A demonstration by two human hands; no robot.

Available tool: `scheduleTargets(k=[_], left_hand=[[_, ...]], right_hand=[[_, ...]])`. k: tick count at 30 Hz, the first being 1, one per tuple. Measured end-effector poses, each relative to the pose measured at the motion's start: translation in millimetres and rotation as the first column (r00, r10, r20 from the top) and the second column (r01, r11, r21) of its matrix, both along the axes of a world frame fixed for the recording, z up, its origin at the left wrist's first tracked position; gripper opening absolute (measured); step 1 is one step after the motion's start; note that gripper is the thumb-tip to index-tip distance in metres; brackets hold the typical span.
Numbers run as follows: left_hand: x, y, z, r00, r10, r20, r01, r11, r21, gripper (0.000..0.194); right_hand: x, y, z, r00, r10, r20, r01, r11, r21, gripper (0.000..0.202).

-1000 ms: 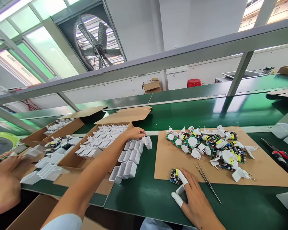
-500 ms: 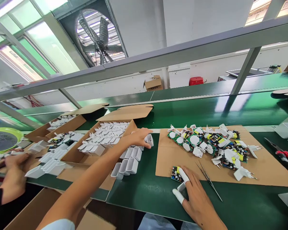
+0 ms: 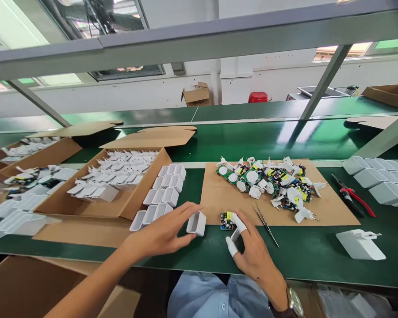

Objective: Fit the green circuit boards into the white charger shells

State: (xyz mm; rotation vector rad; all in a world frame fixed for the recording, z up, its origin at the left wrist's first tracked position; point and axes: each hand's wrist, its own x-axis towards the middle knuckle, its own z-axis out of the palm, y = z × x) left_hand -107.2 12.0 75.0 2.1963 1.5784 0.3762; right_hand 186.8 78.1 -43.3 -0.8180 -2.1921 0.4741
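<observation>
My left hand (image 3: 172, 229) has its thumb and fingers around a white open-topped case (image 3: 197, 223), just above the green tabletop. My right hand (image 3: 254, 247), with white covers on two fingers, pinches a small circuit board (image 3: 228, 221) with a white plug part at the near edge of the cardboard sheet (image 3: 215, 194). Several empty white cases (image 3: 167, 181) stand in rows left of my left hand. Beyond my right hand lies a pile of circuit boards with white plug parts (image 3: 267, 181). Metal tweezers (image 3: 265, 225) rest right of my right hand.
A cardboard box (image 3: 132, 201) of white plug units stands at left. Red-handled pliers (image 3: 354, 198) lie at right, near rows of white cases (image 3: 384, 185) and a single finished-looking plug unit (image 3: 361, 244). A grey metal rail (image 3: 199, 37) crosses above the bench.
My left hand has brought the white case from the back of the case rows nearer to my right hand. My right hand stays with the board. The view has turned down and right.
</observation>
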Motion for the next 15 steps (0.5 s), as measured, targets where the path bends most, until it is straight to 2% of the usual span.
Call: scheduleTargets(k=[3, 7, 12, 15], left_hand=[[5, -25, -21.3, 0.997, 0.063, 0.047, -0.066, 0.997, 0.046, 0.065], [7, -37, -48.2, 0.968, 0.155, 0.199, -0.177, 0.979, 0.097, 0.063], [12, -38, -75.2, 0.876, 0.23, 0.424, -0.26, 0.966, 0.012, 0.083], [16, -40, -86.1, 0.84, 0.244, 0.485, -0.269, 0.963, -0.018, 0.086]], right_hand=[[5, 0, 13.0, 1.0, 0.017, 0.014, -0.017, 0.999, -0.034, 0.072], [11, 7, 27.3, 0.996, 0.025, 0.09, -0.025, 1.0, 0.004, 0.076], [12, 29, 26.5, 0.956, 0.071, 0.284, -0.078, 0.997, 0.014, 0.07], [11, 38, 23.8, 0.947, 0.081, 0.311, -0.087, 0.996, 0.006, 0.063]])
